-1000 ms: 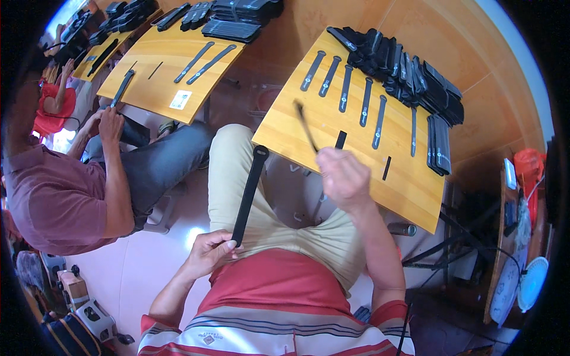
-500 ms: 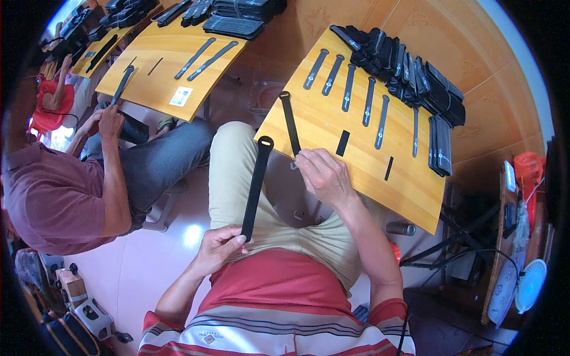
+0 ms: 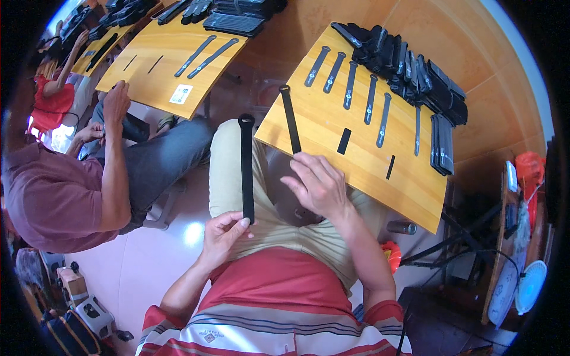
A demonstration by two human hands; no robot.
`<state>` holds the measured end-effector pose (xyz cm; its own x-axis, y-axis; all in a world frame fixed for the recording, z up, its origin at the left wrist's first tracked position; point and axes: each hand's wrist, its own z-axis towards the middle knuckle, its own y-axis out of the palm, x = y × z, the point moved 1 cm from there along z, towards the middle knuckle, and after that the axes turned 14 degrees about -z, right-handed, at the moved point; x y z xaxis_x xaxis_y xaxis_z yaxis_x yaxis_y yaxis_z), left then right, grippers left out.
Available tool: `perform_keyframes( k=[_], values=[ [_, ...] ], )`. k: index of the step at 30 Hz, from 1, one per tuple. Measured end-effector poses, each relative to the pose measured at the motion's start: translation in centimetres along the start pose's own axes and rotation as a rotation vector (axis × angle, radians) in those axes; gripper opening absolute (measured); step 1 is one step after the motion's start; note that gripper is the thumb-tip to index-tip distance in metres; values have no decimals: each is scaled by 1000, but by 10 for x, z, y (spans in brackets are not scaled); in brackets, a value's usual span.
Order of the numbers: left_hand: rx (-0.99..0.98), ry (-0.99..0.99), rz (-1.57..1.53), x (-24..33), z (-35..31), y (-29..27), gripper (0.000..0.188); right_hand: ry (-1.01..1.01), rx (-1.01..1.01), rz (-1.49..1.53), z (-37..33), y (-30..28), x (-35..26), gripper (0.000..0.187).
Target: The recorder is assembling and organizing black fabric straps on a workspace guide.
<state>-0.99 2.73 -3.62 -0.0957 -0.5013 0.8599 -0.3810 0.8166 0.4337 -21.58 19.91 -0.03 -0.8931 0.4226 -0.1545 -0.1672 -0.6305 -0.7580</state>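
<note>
A black hook-and-loop strap [image 3: 247, 169] stands nearly upright over my lap, its slotted round head at the top. My left hand [image 3: 224, 237] pinches its lower end between thumb and fingers. Another black strap [image 3: 290, 118] lies at the left edge of the wooden table [image 3: 320, 127]. At that strap's near end is my right hand [image 3: 320, 184], thumb spread away from the fingers; fingertips meet or nearly meet the strap. Several grey straps [image 3: 370, 101] with round heads lie in a row across the table. Two short black strips [image 3: 344, 141] are on its nearer part.
Bundled black straps [image 3: 409, 68] are heaped along the table's far edge. On the left, a person in a purple shirt [image 3: 56, 196] sits by a second wooden table [image 3: 142, 74] with straps. A dark cylinder [image 3: 401, 228] sits below the table's near edge.
My left hand has raised its strap slightly and turned it more upright. My right thumb has moved away from the strap on the table. The neighbour's raised strap is no longer visible.
</note>
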Motion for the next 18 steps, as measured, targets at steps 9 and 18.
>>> perform_keyframes(
  k=[9,18],
  values=[
    [35,121,46,-3,10,14,11,21,50,459,-27,1,-67,22],
    [-30,-1,-174,-6,15,8,9,111,11,599,-42,10,-69,16]
  ],
)
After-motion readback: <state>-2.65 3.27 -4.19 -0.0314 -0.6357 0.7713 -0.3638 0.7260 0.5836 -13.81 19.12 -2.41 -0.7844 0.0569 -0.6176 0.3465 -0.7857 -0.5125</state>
